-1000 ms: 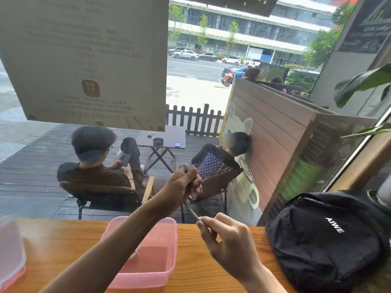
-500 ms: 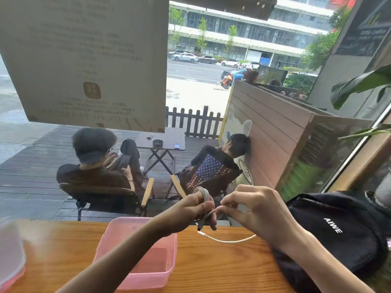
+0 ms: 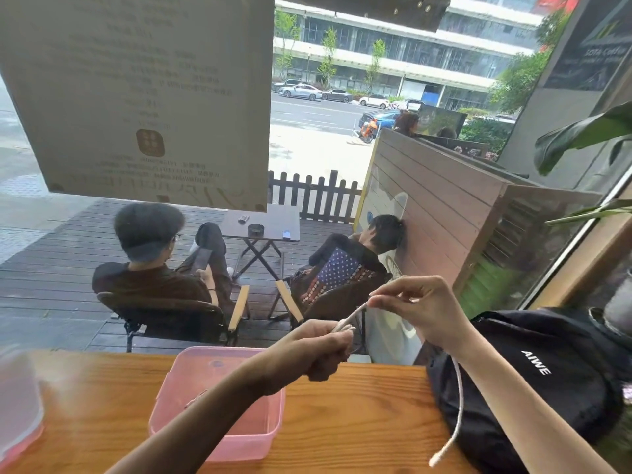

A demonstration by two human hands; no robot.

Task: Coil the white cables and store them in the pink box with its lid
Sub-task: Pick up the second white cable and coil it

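Observation:
My left hand (image 3: 323, 348) is fisted around the coiled part of a white cable, held above the far right corner of the pink box (image 3: 178, 374). The white cable (image 3: 352, 316) runs taut up to my right hand (image 3: 420, 309), which pinches it between thumb and fingers. Behind my right wrist the loose tail of the cable hangs down, and its plug end (image 3: 439, 456) dangles in front of the black bag. The pink box stands open on the wooden table; something pale lies inside, half hidden by my left forearm. The lid (image 3: 17, 415) rests at the far left edge.
A black backpack (image 3: 547, 378) fills the right end of the wooden table (image 3: 359, 412). The table butts against a window; two people sit on chairs outside. A paper notice hangs on the glass at upper left. Plant leaves reach in at the right.
My right hand has moved up and right, away from my left hand, drawing the cable taut. The loose tail that sagged over the table now hangs behind my right wrist.

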